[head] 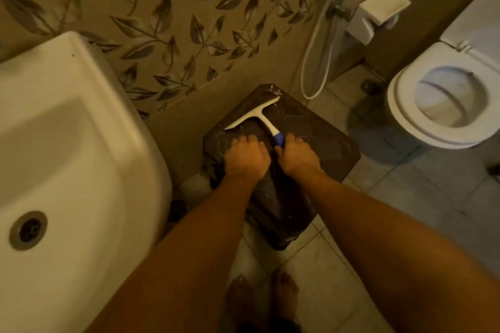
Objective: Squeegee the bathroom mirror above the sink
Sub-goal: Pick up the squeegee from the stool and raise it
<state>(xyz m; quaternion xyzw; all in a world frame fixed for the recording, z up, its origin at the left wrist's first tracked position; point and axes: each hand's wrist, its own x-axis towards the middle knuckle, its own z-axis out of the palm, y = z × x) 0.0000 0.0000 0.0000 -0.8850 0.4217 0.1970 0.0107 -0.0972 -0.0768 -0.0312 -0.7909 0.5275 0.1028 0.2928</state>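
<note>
A white squeegee [259,115] with a blue handle lies on top of a dark plastic stool [319,138] on the floor, its blade pointing toward the wall. My right hand [296,157] is down at the blue handle end, fingers curled over it. Just to its left, my left hand [246,157] rests on the stool top with nothing in it. The white sink [89,127] fills the left side. The mirror is out of view.
A leaf-patterned tiled wall [176,21] runs behind the stool. At the right stands a white toilet [405,105] with the seat down and lid up, plus a hose [316,62] and a paper holder [378,11]. My bare feet [262,297] stand on grey floor tiles.
</note>
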